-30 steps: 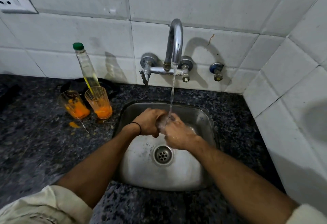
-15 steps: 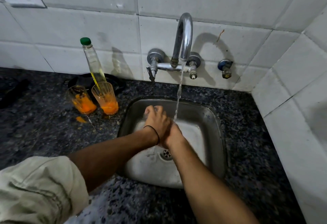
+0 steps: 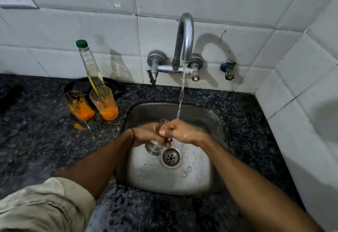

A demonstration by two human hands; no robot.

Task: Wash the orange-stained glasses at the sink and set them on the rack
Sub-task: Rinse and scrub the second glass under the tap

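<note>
The left hand (image 3: 146, 134) and right hand (image 3: 182, 132) are pressed together over the sink (image 3: 216, 121), both clamped on one clear glass (image 3: 154, 146). The left hand's fingers curl round its body. The right hand's fingers close on the upper part by the rim, and the knuckles of the two hands touch. The glass is tilted: its base pokes out below the hands, just beside the drain (image 3: 171, 156), and its rim shows above them. A water stream (image 3: 181, 96) from the tap (image 3: 185, 35) lands at the rim, against the right hand, which is wet. A dark band (image 3: 133, 136) circles the left wrist.

On the table (image 3: 36, 140) left of the sink stand two upright orange-stained glasses, the left one (image 3: 80, 106) and the right one (image 3: 104, 103), close together and well apart from the hands. A small orange spill (image 3: 78, 126) lies in front of them, and a green-capped bottle (image 3: 89, 63) stands behind them.
</note>
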